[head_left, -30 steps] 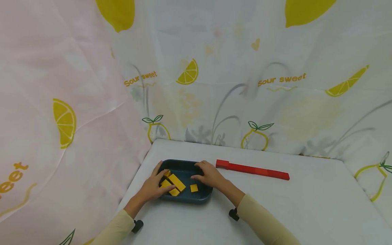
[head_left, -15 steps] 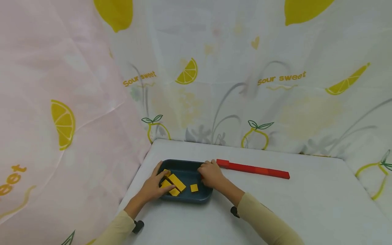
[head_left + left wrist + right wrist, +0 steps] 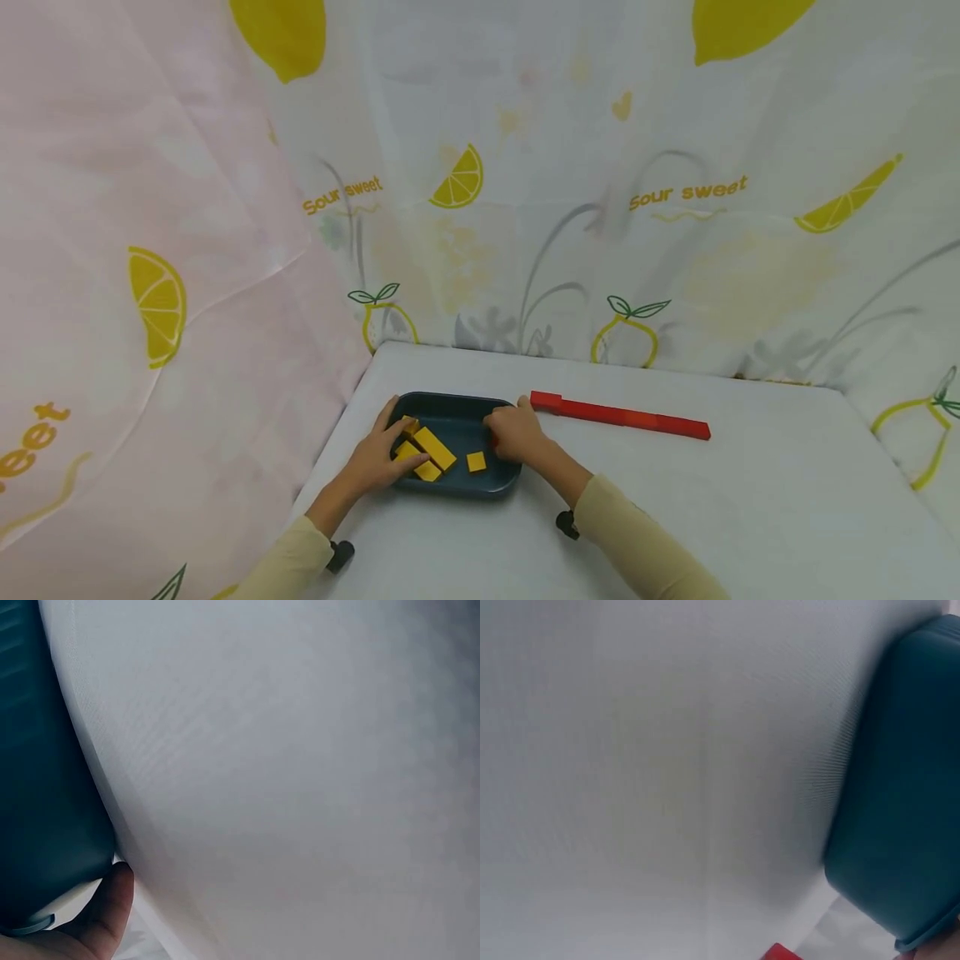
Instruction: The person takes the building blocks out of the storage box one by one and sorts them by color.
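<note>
The tray (image 3: 461, 492) runs lengthwise, left to right
Left hand (image 3: 377, 461) lies spread at the tray's left end, over yellow blocks (image 3: 435, 448); right hand (image 3: 519, 432), nearer the red bar (image 3: 622, 414) right of the tray, curls at its right end, apparently pinching a red piece (image 3: 494, 442)

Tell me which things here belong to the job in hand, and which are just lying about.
In the job, seemingly:
dark tray, left hand at one end
yellow blocks inside
red piece at the right hand, mostly hidden
red strip, probably

Surroundings only:
patterned cloth behind
white table surface
</note>
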A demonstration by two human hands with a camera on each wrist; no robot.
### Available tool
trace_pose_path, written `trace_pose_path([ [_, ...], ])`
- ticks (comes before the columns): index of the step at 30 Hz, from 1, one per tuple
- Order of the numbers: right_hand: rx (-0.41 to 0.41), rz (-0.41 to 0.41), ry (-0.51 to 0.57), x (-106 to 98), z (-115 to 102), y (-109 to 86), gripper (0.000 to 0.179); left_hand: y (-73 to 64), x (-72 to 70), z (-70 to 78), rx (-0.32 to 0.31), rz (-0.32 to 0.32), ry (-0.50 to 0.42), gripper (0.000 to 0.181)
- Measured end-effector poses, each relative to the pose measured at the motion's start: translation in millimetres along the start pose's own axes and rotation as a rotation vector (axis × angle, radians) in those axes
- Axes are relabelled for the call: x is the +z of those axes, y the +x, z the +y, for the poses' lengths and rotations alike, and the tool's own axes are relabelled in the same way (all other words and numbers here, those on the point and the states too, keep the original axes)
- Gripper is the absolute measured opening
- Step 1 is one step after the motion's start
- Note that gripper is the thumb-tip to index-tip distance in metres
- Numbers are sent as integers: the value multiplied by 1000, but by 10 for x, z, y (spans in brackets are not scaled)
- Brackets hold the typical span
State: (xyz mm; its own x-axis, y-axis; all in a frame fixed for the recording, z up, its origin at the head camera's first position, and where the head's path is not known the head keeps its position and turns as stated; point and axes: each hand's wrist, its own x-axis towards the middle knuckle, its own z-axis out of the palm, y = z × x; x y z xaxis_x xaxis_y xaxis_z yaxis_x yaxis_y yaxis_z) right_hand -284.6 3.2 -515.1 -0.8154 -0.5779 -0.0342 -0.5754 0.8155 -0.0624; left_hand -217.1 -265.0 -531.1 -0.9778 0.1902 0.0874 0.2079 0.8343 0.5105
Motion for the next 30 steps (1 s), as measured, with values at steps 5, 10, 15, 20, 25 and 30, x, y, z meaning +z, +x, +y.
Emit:
trace_pose_path([
  [5,-1,64,89,7,-14,-32,41,5,-7,-16,1,8,15,75],
  [10,-3,88,102,18,-22,-55,41,13,4,-27,13,8,27,78],
  [15,-9,94,169,35,-6,-77,42,13,39,-23,7,9,10,76],
  [20,-4,160,272,86,44,-81,46,14,51,-25,8,9,7,76],
  [25,-32,220,351,115,75,-82,43,12,49,-26,10,17,16,77],
  [30,-30,239,342,104,58,-115,36,9,45,-11,17,18,9,76],
])
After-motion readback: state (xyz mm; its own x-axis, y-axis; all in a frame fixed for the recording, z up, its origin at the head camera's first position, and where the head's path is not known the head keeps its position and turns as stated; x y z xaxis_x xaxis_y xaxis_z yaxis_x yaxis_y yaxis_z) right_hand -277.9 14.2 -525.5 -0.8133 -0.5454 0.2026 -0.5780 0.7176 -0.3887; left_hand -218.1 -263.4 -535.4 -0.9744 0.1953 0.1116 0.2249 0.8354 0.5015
